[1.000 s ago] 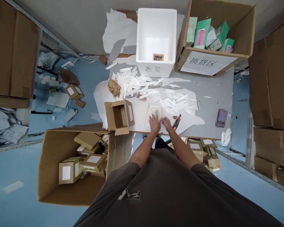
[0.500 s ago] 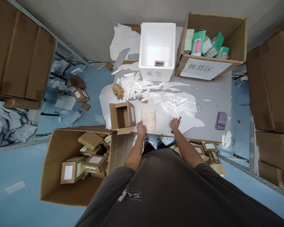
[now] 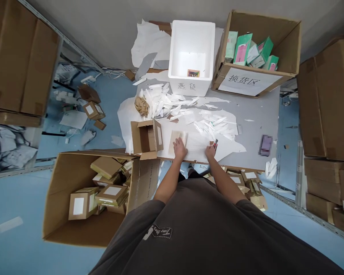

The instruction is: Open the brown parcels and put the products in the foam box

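Note:
My left hand (image 3: 180, 149) is closed at the lower part of a beige printed paper (image 3: 174, 138), whose right side curls up beside my fingers. It lies on the white-covered front of the table; whether it is one sheet or several I cannot tell. My right hand (image 3: 210, 151) is wrapped round a red and black utility knife (image 3: 216, 143), its upper end sticking out above the fist. An open small carton (image 3: 157, 136) stands left of the paper. Torn white paper strips (image 3: 215, 124) lie beyond both hands.
At the back stand a white foam box (image 3: 190, 88) with a small colourful packet inside and a carton (image 3: 286, 46) of green and white boxes. A large carton (image 3: 57, 198) of parcels is at the left. A blurred purple object (image 3: 265, 145) lies at the right.
My left hand has moved right, from the paper's lower left corner to its lower right part. The paper has shifted and now curls. My right hand keeps the utility knife.

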